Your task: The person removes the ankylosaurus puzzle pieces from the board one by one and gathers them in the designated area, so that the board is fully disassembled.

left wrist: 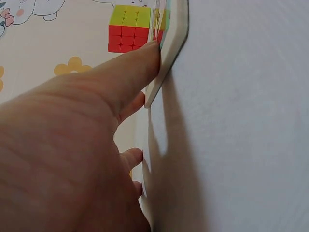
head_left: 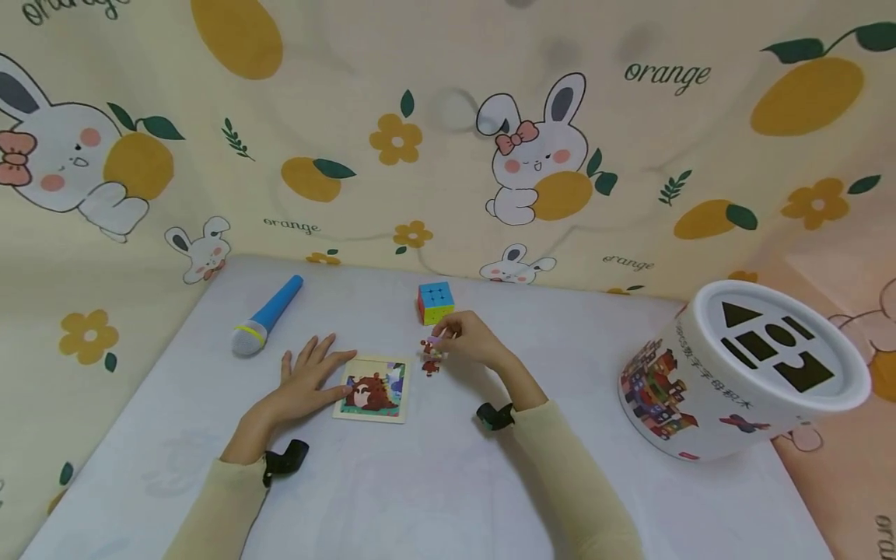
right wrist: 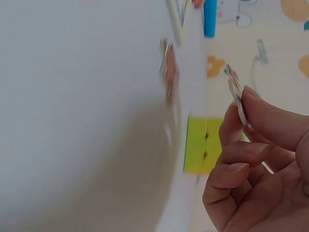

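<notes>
A small square picture puzzle (head_left: 371,389) with a pale wooden frame and a reddish-brown cartoon animal lies on the table. My left hand (head_left: 308,379) rests at its left side, fingers spread, thumb and index finger touching its edge. In the left wrist view the thumb presses on the frame (left wrist: 176,41). My right hand (head_left: 470,338) pinches a thin, flat puzzle piece (right wrist: 235,89) between thumb and fingertips, above the table right of the frame. Beneath it a loose reddish-brown piece (head_left: 430,369) lies on the table, blurred in the right wrist view.
A puzzle cube (head_left: 436,302) stands just behind my right hand. To the left lies a toy microphone (head_left: 266,316) with a blue handle. A large white bucket (head_left: 721,404) with shape holes in its lid stands at the right. A printed cloth (head_left: 434,194) hangs behind the table.
</notes>
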Demonstrator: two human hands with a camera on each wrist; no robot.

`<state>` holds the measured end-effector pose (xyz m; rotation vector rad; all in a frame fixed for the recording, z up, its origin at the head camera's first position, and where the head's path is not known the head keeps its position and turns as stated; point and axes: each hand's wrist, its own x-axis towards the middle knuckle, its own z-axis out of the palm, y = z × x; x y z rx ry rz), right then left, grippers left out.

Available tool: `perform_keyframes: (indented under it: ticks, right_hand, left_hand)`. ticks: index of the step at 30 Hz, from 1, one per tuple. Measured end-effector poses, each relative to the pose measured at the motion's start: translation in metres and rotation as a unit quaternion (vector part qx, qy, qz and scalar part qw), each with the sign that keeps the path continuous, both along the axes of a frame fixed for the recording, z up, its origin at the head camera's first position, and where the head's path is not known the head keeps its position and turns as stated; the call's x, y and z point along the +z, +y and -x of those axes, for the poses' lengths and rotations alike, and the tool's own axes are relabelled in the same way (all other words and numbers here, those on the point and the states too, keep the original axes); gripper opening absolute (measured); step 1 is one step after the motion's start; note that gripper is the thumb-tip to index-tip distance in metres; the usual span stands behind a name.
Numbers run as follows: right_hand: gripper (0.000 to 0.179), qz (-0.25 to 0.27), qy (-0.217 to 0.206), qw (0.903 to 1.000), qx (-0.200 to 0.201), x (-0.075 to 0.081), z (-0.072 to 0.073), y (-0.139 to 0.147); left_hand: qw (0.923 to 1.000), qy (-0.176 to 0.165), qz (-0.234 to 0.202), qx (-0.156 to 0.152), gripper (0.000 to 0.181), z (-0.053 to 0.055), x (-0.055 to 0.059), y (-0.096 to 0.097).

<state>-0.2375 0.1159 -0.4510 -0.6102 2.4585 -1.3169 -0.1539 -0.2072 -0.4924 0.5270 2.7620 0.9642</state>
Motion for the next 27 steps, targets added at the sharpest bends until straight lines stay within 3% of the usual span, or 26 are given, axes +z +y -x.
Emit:
perform_keyframes:
  ticks: [10,27]
  right_hand:
    - [0.014,-0.045,-0.039,0.9982,-0.005,-0.004,-0.005,0.030]
    - [0.015,-0.030,-0.046,0.9985,0.000,-0.018,-0.007,0.036]
  left_hand:
    - [1.0000,0.008,-0.002,0.001,0.062,-0.002,-0.004,-0.001]
    - [1.0000,0.007,0.005,0.001,0.062,-0.002,0.000,0.000]
